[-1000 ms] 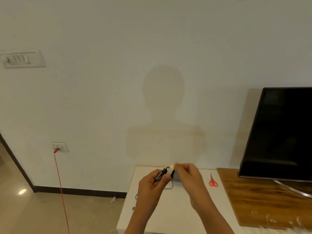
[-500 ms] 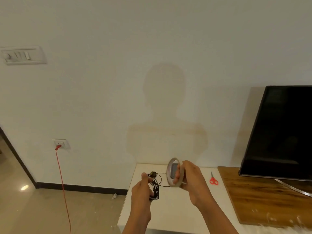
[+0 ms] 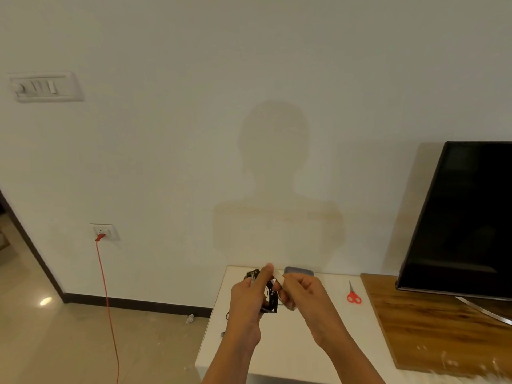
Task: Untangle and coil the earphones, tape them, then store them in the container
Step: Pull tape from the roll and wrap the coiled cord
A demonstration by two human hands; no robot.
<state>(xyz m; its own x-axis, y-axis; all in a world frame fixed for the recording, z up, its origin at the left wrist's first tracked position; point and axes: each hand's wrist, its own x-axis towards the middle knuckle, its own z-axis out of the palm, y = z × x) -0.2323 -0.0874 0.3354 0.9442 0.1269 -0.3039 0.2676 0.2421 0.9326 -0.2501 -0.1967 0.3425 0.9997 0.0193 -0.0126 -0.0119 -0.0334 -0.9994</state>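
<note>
My left hand (image 3: 248,296) grips the coiled black earphones (image 3: 270,303) above the white table (image 3: 279,353). My right hand (image 3: 300,291) holds the clear tape roll (image 3: 288,304), mostly hidden by its fingers. A pale strip of tape (image 3: 277,278) stretches from the roll to my left thumb, over the coil. Both hands meet over the table's far half. The grey container (image 3: 299,271) lies flat on the table just behind my hands, by the wall.
Red-handled scissors (image 3: 352,294) lie on the table to the right. A wooden board (image 3: 432,325) adjoins the table and carries a black TV (image 3: 468,220). A red cable (image 3: 106,306) hangs from a wall socket at left, over the tiled floor.
My hands, apart half a second ago with the roll held up on its own, have come together again. Tape now spans from the roll to the coil.
</note>
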